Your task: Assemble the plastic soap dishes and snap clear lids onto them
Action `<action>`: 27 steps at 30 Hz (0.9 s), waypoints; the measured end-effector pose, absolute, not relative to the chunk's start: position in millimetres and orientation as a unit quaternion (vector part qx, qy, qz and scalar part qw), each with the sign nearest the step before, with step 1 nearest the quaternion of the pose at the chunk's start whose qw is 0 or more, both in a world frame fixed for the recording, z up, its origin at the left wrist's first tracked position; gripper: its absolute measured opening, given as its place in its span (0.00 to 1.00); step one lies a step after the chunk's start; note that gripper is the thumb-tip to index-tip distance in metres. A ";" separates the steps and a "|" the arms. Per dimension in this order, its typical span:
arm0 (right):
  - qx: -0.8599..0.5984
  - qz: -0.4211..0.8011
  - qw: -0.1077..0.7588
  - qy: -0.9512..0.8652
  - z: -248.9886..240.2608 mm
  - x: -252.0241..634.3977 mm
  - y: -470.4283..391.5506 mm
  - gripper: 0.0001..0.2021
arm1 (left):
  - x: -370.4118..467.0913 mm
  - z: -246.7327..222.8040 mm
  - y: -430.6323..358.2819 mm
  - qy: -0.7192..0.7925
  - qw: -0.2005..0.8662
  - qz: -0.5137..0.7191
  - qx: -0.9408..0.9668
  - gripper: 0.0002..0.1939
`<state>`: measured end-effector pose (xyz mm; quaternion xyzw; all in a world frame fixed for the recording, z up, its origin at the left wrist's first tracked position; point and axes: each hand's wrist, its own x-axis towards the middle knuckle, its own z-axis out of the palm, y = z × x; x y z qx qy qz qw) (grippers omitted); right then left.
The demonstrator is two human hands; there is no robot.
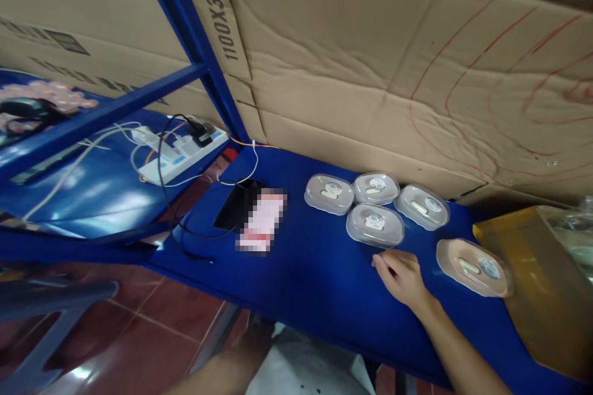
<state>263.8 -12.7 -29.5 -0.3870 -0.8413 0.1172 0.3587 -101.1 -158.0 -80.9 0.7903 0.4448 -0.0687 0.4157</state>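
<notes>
My right hand [399, 274] rests on the blue table [319, 284] with its fingers curled in, and nothing shows in it. Just beyond the knuckles lies a clear plastic container [375, 228] with a round label and a small white piece on top. Behind it are similar containers at the left [319, 200], in the middle [365, 182] and at the right [412, 213]. Another container [456, 256], peach-toned, sits farther right, beside a carton. My left hand [257, 330] is low, by the table's front edge, dark and blurred; its fingers cannot be made out.
A black device [231, 210] and a pixelated pink item [262, 222] lie at the left of the table, with a black cable near. A white power strip [185, 157] stands beyond the blue frame [180, 18]. Cardboard [343, 62] walls the back; a brown carton [546, 290] stands right.
</notes>
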 end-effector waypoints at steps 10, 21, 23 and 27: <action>-0.435 -0.039 0.320 -0.841 -25.2 266.4 -2.6 0.27 | -35.3 44.3 24.7 0.450 0.155 0.161 0.865 0.31; -0.475 0.014 0.215 -0.853 -19.0 298.2 6.8 0.22 | -26.0 -1.1 78.3 0.520 0.061 0.143 0.840 0.41; -0.472 0.042 0.227 -0.851 -15.7 301.3 5.7 0.24 | -27.4 -2.6 72.7 0.504 0.113 0.180 0.837 0.39; -0.481 0.093 0.274 -0.828 -9.5 312.1 10.2 0.22 | -28.3 -11.2 76.3 0.525 0.131 0.254 0.801 0.35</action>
